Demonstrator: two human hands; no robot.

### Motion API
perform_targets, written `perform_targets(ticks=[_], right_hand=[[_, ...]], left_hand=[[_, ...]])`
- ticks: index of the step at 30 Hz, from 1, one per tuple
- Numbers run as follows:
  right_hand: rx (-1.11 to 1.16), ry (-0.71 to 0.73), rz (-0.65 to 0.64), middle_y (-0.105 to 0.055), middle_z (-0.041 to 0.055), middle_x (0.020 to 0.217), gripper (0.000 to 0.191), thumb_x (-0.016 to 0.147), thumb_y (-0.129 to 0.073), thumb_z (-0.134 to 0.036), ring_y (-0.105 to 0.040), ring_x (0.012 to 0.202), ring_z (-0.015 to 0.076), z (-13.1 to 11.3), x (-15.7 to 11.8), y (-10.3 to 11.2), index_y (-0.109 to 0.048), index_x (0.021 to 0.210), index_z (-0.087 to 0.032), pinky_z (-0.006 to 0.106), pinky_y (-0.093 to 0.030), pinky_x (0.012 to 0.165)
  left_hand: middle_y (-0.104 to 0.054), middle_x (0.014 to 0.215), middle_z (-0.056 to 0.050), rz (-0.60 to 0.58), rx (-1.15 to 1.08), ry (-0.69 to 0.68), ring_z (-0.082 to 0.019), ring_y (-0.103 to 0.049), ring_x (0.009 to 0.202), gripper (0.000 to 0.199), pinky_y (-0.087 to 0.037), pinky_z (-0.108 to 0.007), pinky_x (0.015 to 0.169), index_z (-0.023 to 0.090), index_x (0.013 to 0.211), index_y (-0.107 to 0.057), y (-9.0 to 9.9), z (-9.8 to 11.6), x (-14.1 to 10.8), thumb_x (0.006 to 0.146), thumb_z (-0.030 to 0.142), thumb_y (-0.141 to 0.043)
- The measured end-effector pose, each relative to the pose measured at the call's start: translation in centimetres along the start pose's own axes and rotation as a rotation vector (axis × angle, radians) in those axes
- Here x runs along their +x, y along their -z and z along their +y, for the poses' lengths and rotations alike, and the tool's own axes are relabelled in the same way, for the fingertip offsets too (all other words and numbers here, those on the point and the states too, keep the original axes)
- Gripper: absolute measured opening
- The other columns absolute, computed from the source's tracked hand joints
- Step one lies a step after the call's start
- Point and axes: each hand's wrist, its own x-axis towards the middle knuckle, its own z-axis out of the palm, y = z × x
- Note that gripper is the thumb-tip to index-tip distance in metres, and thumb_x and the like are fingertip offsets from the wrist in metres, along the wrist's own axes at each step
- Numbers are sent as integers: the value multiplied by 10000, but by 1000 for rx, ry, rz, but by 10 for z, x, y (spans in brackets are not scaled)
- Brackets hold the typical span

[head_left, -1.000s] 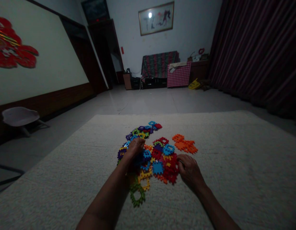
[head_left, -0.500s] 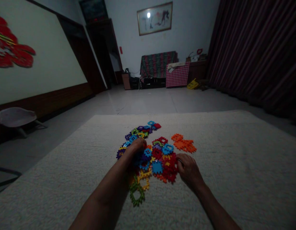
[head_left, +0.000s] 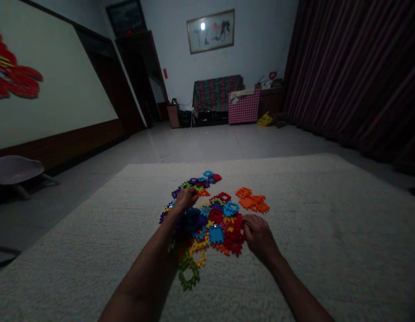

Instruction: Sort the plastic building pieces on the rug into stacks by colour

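Colourful gear-edged plastic pieces lie in a loose heap on a pale textured cover. My left hand [head_left: 187, 198] is closed on an orange piece [head_left: 203, 193] over the heap's left side. At the heap's right edge my right hand [head_left: 257, 228] is closed beside the red pieces [head_left: 235, 237]; its fingertips are too dark to show what they grip. Between my hands lie a blue square piece [head_left: 216, 234] and a light blue ring piece [head_left: 231, 209]. A green ring piece [head_left: 188, 273] lies nearest me. Several orange pieces [head_left: 252, 201] form a separate group beyond my right hand.
The pale cover [head_left: 328, 214] spreads over a broad flat surface. A light stool [head_left: 18, 170] stands at the left. Beyond the floor are a cloth-draped cabinet [head_left: 217, 94], a checked cloth [head_left: 243, 107] and a yellow bag [head_left: 265, 119]. A dark curtain [head_left: 345, 71] hangs at the right.
My left hand has moved slightly away from me and left, and the orange piece now shows at its fingertips. My right hand stays beside the red pieces. The whole view has shifted slightly.
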Motion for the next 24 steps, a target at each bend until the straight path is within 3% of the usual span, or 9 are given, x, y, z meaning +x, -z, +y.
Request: perform_targets(ticks=[3, 7, 10, 12, 16, 21, 24], right_hand=[[8, -5, 13, -681, 69, 954, 204, 833, -449, -121, -585, 932, 225, -3, 0, 1, -614, 914, -208, 367, -396, 877], [20, 4, 11, -677, 65, 942, 219, 826, -444, -107, -584, 926, 217, -4, 0, 1, -615, 914, -211, 350, -404, 866], [9, 7, 16, -674, 70, 955, 226, 819, -440, -99, -585, 939, 219, -4, 0, 1, -613, 915, -209, 349, -407, 868], [0, 4, 14, -671, 69, 940, 218, 825, -437, -106, -584, 928, 218, -3, 0, 1, -609, 911, -207, 347, -409, 865], [-11, 16, 7, -670, 75, 948, 230, 817, -436, -108, -585, 935, 220, 0, 0, 0, -612, 935, -196, 352, -407, 881], [-30, 42, 2, -677, 79, 940, 196, 850, -446, -152, -589, 903, 219, 5, 1, -1, -620, 926, -201, 345, -414, 854], [-36, 52, -6, -683, 81, 968, 204, 853, -446, -151, -592, 918, 222, 6, 0, -1, -624, 940, -200, 350, -414, 862]], left_hand=[[-716, 770, -28, -30, -176, -67, -138, -627, 735, 240, -426, -213, 672, 143, 871, -761, -19, 29, 5, 823, 206, -534], [-726, 762, -32, -108, -366, -34, -147, -630, 708, 268, -445, -215, 633, 119, 924, -769, -50, 84, 20, 796, 222, -558], [-747, 864, -56, -112, -452, -40, -167, -665, 778, 301, -484, -231, 680, 131, 1016, -753, -61, 119, 29, 826, 258, -558], [-749, 937, -79, -46, -422, -42, -186, -674, 861, 295, -502, -255, 765, 151, 1047, -739, -61, 131, 27, 849, 271, -556], [-726, 1014, -112, 34, -269, -110, -202, -656, 957, 279, -491, -289, 883, 170, 1017, -723, -65, 133, -4, 898, 228, -477], [-686, 1024, -109, -14, -209, -317, -201, -627, 939, 287, -505, -293, 852, 167, 1042, -699, -83, 122, -57, 889, 185, -456], [-670, 1024, -98, -21, -186, -356, -205, -612, 955, 302, -503, -307, 869, 170, 1072, -689, -78, 108, -72, 876, 146, -461]])
